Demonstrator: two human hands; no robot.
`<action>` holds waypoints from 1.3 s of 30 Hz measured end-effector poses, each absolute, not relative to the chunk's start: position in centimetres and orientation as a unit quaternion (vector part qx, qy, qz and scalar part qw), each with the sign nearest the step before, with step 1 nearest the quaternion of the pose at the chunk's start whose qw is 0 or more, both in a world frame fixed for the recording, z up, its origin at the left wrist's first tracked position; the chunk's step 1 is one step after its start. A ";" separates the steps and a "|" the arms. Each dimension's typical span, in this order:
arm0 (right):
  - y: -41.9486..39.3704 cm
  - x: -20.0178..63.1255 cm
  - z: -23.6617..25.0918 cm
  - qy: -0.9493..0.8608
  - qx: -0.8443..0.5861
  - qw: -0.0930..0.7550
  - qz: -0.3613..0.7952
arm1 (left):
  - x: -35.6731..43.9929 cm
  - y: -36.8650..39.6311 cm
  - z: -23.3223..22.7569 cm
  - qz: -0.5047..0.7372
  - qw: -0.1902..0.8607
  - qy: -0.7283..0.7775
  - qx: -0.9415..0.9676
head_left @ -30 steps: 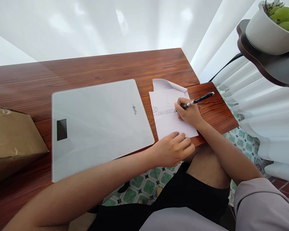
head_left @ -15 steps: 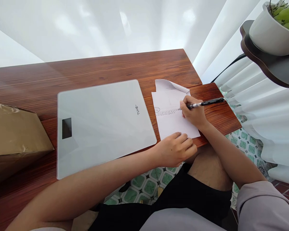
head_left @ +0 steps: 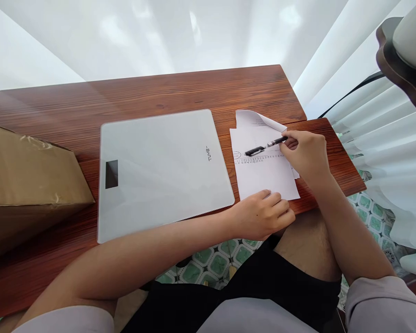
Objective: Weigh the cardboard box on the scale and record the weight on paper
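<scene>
In my right hand (head_left: 307, 155) is a black pen (head_left: 276, 141), pinched at one end between thumb and fingers. The pen's clip end points left, low over the written lines or touching them; I cannot tell which. Under it lies a white sheet of paper (head_left: 263, 178) with rows of small handwritten figures and a circled note at the left. A second sheet with a curled top edge (head_left: 251, 119) shows beneath. My left hand (head_left: 263, 215) lies at the paper's front edge, fingers loosely bent and holding nothing, its fingertips partly hidden.
Left of the paper, a white glass scale (head_left: 162, 171) with a dark display lies flat on the wooden table (head_left: 180, 92). A cardboard box (head_left: 34, 171) stands at the far left. A pot (head_left: 414, 39) on a wavy-edged stand is at upper right, beside white curtains.
My right hand has lifted off the writing and shifted its hold; the pen now points left instead of right. My left hand stays on the paper's edge. The view has moved slightly.
</scene>
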State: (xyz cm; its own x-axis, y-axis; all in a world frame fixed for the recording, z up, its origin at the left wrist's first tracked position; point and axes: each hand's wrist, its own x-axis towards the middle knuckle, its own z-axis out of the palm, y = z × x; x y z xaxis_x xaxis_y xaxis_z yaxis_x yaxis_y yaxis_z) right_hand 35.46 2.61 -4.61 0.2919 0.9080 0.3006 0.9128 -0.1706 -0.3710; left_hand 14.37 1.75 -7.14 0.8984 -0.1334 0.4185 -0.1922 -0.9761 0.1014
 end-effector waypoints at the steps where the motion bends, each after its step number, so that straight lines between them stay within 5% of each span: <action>1: 2.8 35.4 -4.7 -0.590 -0.772 0.236 0.004 | 14.4 1.7 -7.2 0.214 0.071 -0.083 0.971; 16: 3.5 34.6 -4.6 -0.588 -0.796 0.144 0.009 | 14.7 1.5 -7.4 0.246 0.052 -0.085 0.964; 23: 2.9 32.7 -3.7 -0.618 -0.734 0.257 -0.112 | 14.7 0.8 -7.4 0.366 -0.085 -0.114 0.920; 39: 5.1 24.1 -1.0 -0.700 -0.635 0.325 0.020 | 4.3 4.2 -0.3 0.341 -0.239 -0.034 0.908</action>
